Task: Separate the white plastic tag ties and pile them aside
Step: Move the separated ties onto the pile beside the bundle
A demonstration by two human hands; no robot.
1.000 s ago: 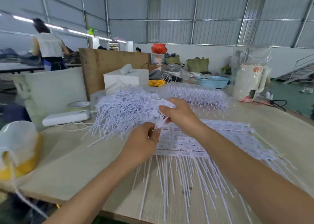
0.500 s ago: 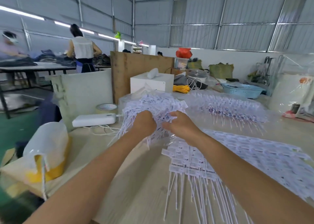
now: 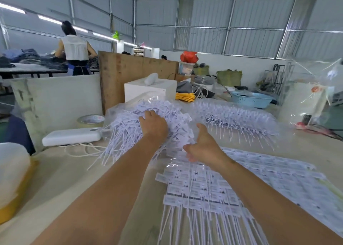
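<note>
— What moved?

— I took my left hand [image 3: 155,125] off the bunch and laid it flat on top of the loose pile of tag ties [image 3: 148,123].

— And the other one?

— My right hand [image 3: 203,145] let go too. Its grip opened, beside the pile, over the joined sheet of tag ties [image 3: 213,185].

no text can be read anywhere. the flat tag ties [image 3: 213,187] just under and beyond the right hand [image 3: 204,146] carry dark printed lines, too blurred to make out. the tape roll [image 3: 91,120] left of the left hand [image 3: 154,125] bears faint reddish marks, also illegible.
</note>
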